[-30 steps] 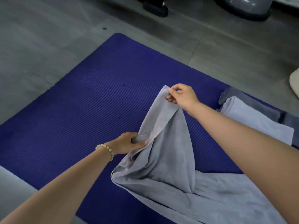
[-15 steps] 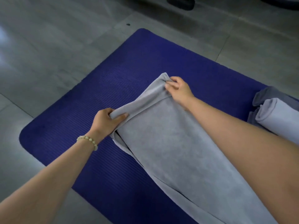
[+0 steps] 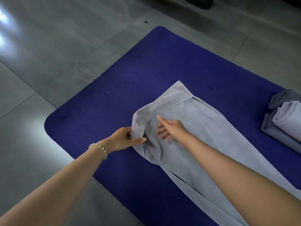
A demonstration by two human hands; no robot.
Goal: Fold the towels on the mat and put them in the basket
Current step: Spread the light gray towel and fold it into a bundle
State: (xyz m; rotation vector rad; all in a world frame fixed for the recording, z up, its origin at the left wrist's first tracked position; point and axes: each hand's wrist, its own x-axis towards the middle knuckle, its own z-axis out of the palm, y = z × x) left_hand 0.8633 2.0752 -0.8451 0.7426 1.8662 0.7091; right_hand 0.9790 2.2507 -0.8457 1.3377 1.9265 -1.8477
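**One towel, part-folded, lengthwise on the mat**

Item: grey towel (image 3: 203, 136), flat on the blue mat (image 3: 114, 98) as a long strip. Its long axis runs from the far end diagonally back toward the person's right. The far end is turned over in a band.

- Left hand (image 3: 123, 138): pinches the band's left corner.
- Right hand (image 3: 172, 129): fingers straight and spread on the cloth just beside, grasping nothing.

Both hands sit at the far end, so the next fold probably travels along the axis. Basket not in view.

Dim, floor (image 3: 57, 46) glare, right hand (image 3: 171, 130) blurred (slightly)
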